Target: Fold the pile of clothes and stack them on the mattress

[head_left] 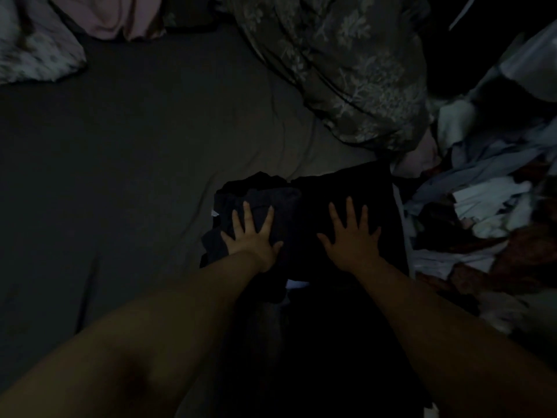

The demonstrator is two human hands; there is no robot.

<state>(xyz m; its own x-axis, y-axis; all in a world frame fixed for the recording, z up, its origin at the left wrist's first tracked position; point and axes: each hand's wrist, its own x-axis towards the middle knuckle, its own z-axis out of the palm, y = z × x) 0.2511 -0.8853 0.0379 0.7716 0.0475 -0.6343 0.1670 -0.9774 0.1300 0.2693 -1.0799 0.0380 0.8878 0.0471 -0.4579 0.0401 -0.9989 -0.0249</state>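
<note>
While your arms reach forward over the mattress [126,140], both hands lie flat on dark clothes; your left hand [252,236] rests palm down, fingers straight and spread, on a bluish-dark garment [280,200] that looks folded; your right hand [352,238] presses likewise, fingers splayed, on a black garment [346,185] lying just right of the bluish one and touching it; neither hand curls round any cloth, so both are released and merely press. Beneath the bluish garment more dark cloth pokes out on its left and near sides, though the dim light hides how many layers lie there; a small pale tag [215,213] shows at its left edge. Right of the black garment sprawls the unfolded pile [482,212], a jumble of white, pale blue and reddish pieces, close beside the black garment's right edge. Beyond the black garment, farther from you, a floral duvet [340,70] is bunched up on the mattress. Far to the left of the duvet sit a patterned pillow [36,55] and some pink cloth [120,16]; the grey sheet between them and the garments shows a few creases.
</note>
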